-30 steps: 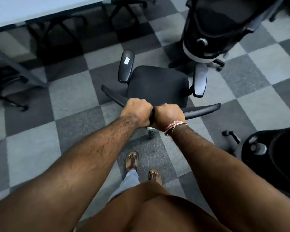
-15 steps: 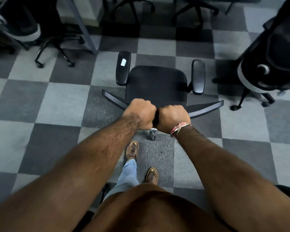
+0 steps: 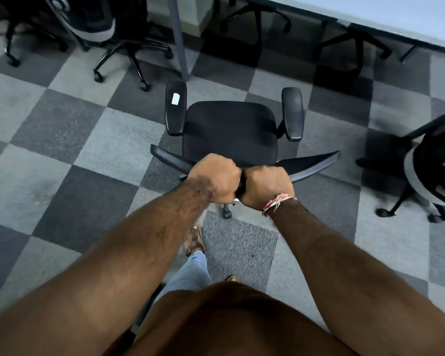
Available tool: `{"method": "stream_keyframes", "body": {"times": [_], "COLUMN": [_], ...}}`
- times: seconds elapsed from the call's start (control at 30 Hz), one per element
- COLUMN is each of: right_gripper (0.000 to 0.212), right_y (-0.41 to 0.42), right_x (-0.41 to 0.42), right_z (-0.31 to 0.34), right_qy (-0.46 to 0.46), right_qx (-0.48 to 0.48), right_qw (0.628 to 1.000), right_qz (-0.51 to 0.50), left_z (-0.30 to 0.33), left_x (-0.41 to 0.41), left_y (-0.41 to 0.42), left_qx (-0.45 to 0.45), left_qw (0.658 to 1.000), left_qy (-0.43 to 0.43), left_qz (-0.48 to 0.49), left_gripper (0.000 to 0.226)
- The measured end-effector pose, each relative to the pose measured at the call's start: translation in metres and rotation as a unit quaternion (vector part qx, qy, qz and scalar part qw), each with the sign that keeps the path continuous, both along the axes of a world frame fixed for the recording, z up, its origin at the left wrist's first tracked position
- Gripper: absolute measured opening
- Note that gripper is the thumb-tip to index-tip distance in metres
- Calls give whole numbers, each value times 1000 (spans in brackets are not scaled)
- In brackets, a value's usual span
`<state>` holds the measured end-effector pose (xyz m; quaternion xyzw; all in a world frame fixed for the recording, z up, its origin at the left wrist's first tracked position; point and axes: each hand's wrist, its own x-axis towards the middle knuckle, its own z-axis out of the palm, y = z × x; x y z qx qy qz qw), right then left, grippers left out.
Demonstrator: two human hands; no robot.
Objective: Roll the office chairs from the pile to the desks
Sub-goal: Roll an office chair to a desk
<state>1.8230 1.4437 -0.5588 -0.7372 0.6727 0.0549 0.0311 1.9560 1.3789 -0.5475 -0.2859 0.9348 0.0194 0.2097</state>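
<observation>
A person is gripping the curved top edge of a black office chair (image 3: 230, 129) with both fists side by side: the left hand (image 3: 214, 178) and the right hand (image 3: 267, 185) are each curling tightly around the smooth plastic backrest rim (image 3: 314, 165), knuckles nearly touching. The chair is standing on checkered grey carpet tiles (image 3: 70, 140), its fabric seat flanked by two padded, rounded armrests, the left one bearing a small pale sticker (image 3: 175, 98). A braided pink thread band (image 3: 278, 201) is circling the right wrist. Ahead, a pale worktop (image 3: 396, 16) is running across the upper right, just beyond the chair, with other wheeled chairs (image 3: 129, 47) parked beneath and beside it.
</observation>
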Motion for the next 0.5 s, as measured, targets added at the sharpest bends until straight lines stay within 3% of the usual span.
{"method": "stream_keyframes", "body": {"times": [0.5], "right_gripper": [22], "right_y": [-179], "right_x": [29], "right_z": [9], "right_qy": [-33], "right_qx": [24], "right_qw": [998], "right_qz": [-47], "left_z": [8], "left_x": [23], "left_y": [-195], "left_qx": [26], "left_qw": [999], "left_qy": [-22], "left_qz": [-31], "left_gripper": [19]}}
